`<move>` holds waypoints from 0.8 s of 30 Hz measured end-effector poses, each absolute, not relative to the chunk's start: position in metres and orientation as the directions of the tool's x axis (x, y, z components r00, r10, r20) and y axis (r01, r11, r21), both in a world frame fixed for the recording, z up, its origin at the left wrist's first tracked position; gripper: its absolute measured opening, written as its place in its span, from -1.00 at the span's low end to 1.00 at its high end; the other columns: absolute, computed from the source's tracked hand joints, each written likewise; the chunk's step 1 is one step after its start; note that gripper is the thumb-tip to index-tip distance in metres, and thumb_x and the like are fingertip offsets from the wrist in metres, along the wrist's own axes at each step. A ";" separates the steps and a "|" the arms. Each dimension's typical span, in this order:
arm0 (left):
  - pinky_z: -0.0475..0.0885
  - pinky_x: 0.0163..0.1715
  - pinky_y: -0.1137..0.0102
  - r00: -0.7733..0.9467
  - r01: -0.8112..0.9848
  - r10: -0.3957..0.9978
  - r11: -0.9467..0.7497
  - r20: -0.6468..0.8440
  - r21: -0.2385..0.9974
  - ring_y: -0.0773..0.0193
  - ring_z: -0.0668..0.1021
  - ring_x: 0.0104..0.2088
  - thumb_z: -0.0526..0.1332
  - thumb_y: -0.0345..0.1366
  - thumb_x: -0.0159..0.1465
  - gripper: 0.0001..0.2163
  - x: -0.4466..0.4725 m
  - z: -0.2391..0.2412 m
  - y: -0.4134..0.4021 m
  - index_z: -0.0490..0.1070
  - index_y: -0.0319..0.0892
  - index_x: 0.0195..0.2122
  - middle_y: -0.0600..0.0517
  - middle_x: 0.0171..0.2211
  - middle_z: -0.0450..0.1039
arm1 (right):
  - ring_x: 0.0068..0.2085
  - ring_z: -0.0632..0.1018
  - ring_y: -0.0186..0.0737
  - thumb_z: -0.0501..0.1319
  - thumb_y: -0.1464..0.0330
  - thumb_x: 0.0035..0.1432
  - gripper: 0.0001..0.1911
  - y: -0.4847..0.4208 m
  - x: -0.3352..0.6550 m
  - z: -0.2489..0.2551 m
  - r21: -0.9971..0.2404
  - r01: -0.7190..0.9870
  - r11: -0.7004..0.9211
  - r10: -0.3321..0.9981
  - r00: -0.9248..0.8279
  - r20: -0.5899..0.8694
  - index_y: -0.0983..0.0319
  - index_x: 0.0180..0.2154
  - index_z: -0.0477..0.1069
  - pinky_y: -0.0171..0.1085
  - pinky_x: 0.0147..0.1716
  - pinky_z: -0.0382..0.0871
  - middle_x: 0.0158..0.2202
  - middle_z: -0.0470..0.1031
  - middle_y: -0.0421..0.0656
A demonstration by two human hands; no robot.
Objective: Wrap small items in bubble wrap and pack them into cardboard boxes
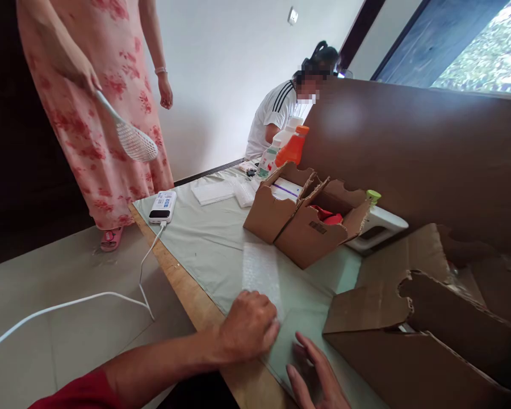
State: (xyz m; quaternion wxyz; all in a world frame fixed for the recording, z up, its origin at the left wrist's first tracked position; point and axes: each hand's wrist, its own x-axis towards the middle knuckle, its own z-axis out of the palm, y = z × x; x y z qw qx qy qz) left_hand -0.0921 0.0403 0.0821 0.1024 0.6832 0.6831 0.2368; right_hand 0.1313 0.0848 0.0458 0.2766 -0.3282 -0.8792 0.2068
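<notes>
My left hand is closed in a fist at the near end of a strip of bubble wrap that lies on the cloth-covered table. The near end of the wrap runs in under the fist, and the fingertips are hidden. To its right, my right hand hovers by the table's front edge, thumb and fingers apart, with nothing in it. Ahead of the hands stand two open cardboard boxes; one cardboard box holds something red, the other box a white pack.
A larger cardboard box stands at right. Behind are a white jug with a green cap, an orange bottle and a clear bottle. A corded white device lies at the left corner. One person holds a white strainer; another person sits behind.
</notes>
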 end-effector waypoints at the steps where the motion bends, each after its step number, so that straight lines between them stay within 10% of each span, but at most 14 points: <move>1: 0.42 -0.20 0.25 0.016 0.873 0.984 -0.101 0.179 0.477 0.10 0.59 -0.21 0.30 -0.29 0.26 -0.91 -0.084 0.081 0.036 0.50 -0.18 -0.34 -0.04 -0.30 0.61 | 0.12 0.60 -0.02 0.21 0.28 0.31 -0.47 0.085 0.126 0.048 -0.500 0.454 0.738 0.659 -0.645 0.387 0.10 0.28 0.31 -0.16 0.00 0.59 0.21 0.51 -0.05; 4: 0.43 -0.15 0.22 0.179 0.805 0.973 -0.230 0.146 0.547 0.08 0.58 -0.18 0.29 -0.31 0.25 -0.93 -0.061 0.081 0.017 0.49 -0.19 -0.29 -0.05 -0.26 0.61 | 0.23 0.51 0.03 0.16 0.40 0.27 -0.45 0.077 0.125 0.057 -0.383 0.458 0.802 0.594 -0.682 0.426 0.15 0.28 0.31 -0.06 0.08 0.54 0.31 0.38 0.03; 10: 0.42 0.04 0.15 0.350 0.567 0.920 -0.359 0.178 0.742 0.05 0.55 -0.07 0.34 -0.30 0.17 -0.70 -0.041 0.089 -0.022 0.46 -0.14 -0.05 -0.04 -0.11 0.60 | -0.10 0.68 -0.13 0.14 0.56 0.18 -0.65 0.028 0.171 0.075 -0.461 0.498 0.735 0.669 -0.642 0.374 0.15 -0.07 0.52 -0.17 -0.10 0.60 -0.15 0.69 -0.13; 17: 0.50 0.03 0.25 0.370 0.510 0.734 -0.673 0.570 0.536 0.14 0.64 -0.13 0.15 -0.49 0.20 -0.63 -0.041 0.051 -0.040 0.42 -0.09 0.03 0.02 -0.22 0.65 | -0.11 0.65 -0.16 0.17 0.50 0.27 -0.72 -0.017 0.197 0.073 -0.647 0.523 0.554 0.822 -0.468 0.325 0.16 -0.03 0.51 -0.22 -0.10 0.57 -0.15 0.67 -0.11; 24: 0.56 -0.36 0.35 0.116 0.711 0.957 -0.268 0.266 0.651 0.17 0.65 -0.35 0.17 -0.36 0.33 -0.87 -0.038 0.069 -0.033 0.51 -0.12 -0.17 -0.01 -0.33 0.63 | -0.19 0.63 -0.17 0.20 0.42 0.34 -0.74 -0.013 0.190 0.066 -0.672 0.628 0.394 0.915 -0.195 0.354 0.17 0.05 0.44 -0.22 -0.18 0.57 -0.19 0.62 -0.10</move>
